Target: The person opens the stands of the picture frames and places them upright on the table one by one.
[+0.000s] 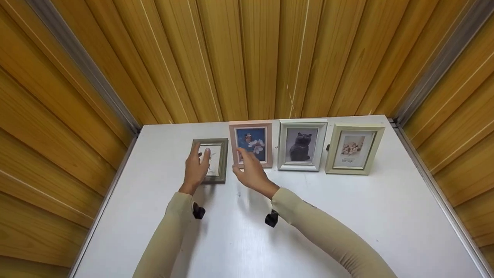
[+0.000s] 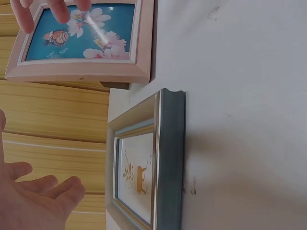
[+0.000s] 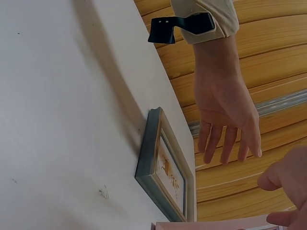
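Fingers of my left hand (image 1: 196,166) and right hand (image 1: 250,172) spread, holding nothing; clumsy reach likely topples grey frame (image 1: 214,160) or pink frame (image 1: 251,144).

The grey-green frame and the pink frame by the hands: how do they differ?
The grey-green frame is smaller than the pink frame and stands nearer the table's front, out of the row. Its picture is pale with a small orange motif; the pink frame shows a butterfly and white blossoms on blue. The left hand hovers open before the grey-green one, the right hand before the pink. Both stand upright on the white table.
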Tool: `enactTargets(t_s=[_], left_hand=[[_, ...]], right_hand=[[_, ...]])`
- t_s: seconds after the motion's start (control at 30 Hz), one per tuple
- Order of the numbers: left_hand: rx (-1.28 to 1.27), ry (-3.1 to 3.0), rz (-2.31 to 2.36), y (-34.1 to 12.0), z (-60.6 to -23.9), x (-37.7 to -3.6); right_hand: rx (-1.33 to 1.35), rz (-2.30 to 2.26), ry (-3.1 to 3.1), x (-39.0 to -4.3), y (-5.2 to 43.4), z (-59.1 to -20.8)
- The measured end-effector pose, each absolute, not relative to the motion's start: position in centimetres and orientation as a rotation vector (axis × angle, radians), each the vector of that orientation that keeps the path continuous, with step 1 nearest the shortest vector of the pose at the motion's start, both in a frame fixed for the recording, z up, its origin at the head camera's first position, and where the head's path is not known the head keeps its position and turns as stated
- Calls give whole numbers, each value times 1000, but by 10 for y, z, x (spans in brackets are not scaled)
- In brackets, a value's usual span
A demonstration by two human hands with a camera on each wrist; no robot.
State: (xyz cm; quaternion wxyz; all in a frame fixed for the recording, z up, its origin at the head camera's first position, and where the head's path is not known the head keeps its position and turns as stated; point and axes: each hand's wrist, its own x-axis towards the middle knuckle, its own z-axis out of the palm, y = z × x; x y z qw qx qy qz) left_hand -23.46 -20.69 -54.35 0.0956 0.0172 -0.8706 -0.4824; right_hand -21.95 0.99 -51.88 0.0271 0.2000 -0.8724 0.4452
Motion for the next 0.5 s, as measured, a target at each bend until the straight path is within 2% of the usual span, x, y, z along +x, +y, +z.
enactTargets(t_s=[0.5], left_hand=[[135, -2483, -1474, -245, -546, -213]], right_hand=[[745, 1447, -2724, -225, -23, -523]])
